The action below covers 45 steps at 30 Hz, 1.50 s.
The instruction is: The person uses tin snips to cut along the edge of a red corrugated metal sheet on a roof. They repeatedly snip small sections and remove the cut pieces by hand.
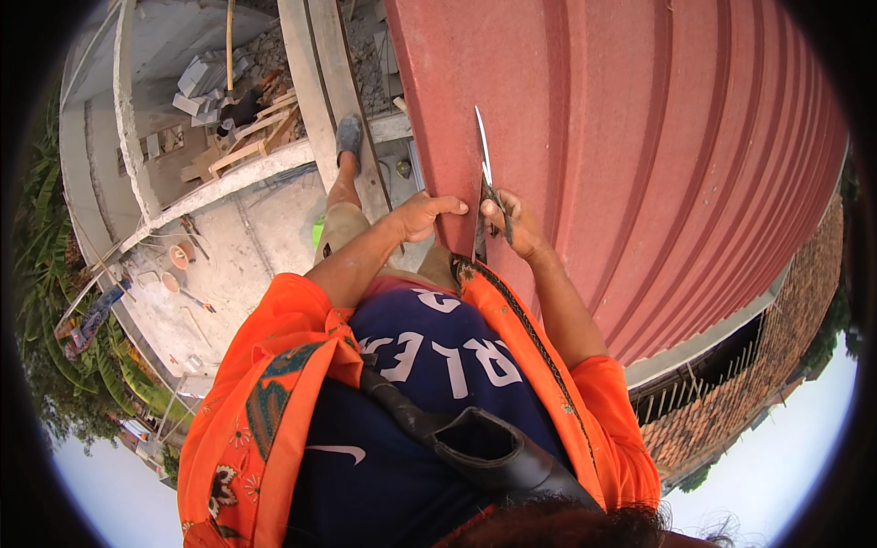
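A red corrugated roofing sheet (603, 137) fills the upper right, split along a slit around the centre. My left hand (425, 214) grips the sheet's edge just left of the slit, thumb over the top. My right hand (514, 222) is closed on the dark handles of metal shears (484, 142), whose long silvery blades point away from me and lie at the slit. The sheet partly hides the fingers of both hands.
My left foot (349, 137) rests on a narrow concrete beam (309, 73). Below at left are a pale concrete floor (210, 283) with buckets and tools, stacked blocks (203, 82) and timber pieces (256, 146). An old tiled roof (767, 365) curves round the lower right.
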Each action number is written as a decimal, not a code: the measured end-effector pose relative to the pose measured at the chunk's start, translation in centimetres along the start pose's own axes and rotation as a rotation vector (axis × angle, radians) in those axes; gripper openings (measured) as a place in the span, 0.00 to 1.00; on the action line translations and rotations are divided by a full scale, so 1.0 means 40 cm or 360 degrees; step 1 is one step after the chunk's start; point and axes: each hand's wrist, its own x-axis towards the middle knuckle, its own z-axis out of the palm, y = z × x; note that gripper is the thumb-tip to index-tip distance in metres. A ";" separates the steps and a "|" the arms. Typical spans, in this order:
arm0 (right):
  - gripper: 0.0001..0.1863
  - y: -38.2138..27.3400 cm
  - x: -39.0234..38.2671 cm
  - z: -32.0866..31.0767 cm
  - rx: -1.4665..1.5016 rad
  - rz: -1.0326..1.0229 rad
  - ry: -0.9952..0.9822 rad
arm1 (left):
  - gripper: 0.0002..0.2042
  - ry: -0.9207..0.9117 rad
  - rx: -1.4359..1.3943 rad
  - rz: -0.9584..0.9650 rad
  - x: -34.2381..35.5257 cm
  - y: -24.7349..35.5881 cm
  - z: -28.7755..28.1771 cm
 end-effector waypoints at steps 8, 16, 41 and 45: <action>0.27 0.015 0.000 0.011 -0.0215 -0.0115 0.0086 | 0.24 0.0005 -0.0001 -0.0007 -0.002 -0.004 -0.007; 0.27 -0.070 0.006 -0.001 0.0152 0.0032 -0.0012 | 0.22 -0.0091 -0.0035 -0.0031 -0.017 0.020 0.013; 0.26 -0.030 0.034 0.015 -0.0199 -0.0233 0.0099 | 0.20 -0.0043 -0.0103 -0.0075 -0.019 0.022 0.015; 0.26 -0.100 0.027 0.008 0.0165 -0.0085 0.0029 | 0.19 -0.0151 -0.0078 -0.0094 -0.021 0.024 0.018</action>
